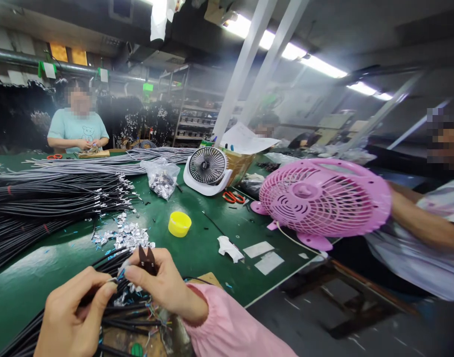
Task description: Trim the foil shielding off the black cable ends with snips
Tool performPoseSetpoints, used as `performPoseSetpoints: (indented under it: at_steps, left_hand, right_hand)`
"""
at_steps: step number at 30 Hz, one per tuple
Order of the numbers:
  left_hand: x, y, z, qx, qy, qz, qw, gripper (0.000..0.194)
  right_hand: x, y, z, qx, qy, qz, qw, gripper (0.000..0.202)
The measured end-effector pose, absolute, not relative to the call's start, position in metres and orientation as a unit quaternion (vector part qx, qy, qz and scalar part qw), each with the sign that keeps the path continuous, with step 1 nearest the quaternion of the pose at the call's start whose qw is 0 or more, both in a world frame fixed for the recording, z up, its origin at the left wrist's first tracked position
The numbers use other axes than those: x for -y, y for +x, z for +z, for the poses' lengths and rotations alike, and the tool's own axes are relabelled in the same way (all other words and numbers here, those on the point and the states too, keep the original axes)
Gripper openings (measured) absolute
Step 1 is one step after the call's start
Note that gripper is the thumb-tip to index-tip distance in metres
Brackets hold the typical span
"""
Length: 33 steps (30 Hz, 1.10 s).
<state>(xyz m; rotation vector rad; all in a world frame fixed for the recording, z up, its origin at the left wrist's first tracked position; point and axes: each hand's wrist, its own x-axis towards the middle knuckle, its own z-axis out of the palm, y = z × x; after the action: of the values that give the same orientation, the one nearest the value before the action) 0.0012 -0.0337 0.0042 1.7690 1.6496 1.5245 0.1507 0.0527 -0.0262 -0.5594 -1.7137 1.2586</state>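
Observation:
My left hand [72, 310], low in the view, is closed in a pinch on the end of a cable [112, 280]. Just to its right, my right hand [158, 280] is closed, with thumb and forefinger pinching bluish wire and foil at that cable end. Dark wire cutters [147, 259] lie in the right hand, their pointed jaws sticking up past the fingers. Beneath both hands spread black cables [128, 320] with stripped, coloured wire ends. A heap of foil scraps [124, 232] lies just beyond my hands.
Bundles of black cable [51, 203] cover the table's left side. Ahead stand a yellow tub [179, 224], a bag of small parts [162, 178] and a white fan [207, 171]. Red-handled scissors [234, 197] and a pink fan [319, 198] are to the right. Co-workers sit around the table.

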Motion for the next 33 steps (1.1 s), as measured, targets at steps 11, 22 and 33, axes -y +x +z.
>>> performPoseSetpoints:
  at_steps: [11,22,33]
  left_hand:
    - [0.024,-0.011,-0.016,-0.527,0.692,0.490,0.055,0.034]
    - [0.023,-0.008,-0.004,-0.496,0.689,0.499,0.173,0.041]
    - [0.033,0.009,0.002,-0.607,0.505,0.555,0.263,0.042]
  right_hand:
    - [-0.056,0.147,-0.031,0.688,-0.266,0.554,0.386,0.028]
    - [-0.052,0.146,-0.010,0.700,-0.307,0.577,0.288,0.036]
    - [-0.047,0.145,-0.029,0.713,-0.276,0.458,0.454,0.014]
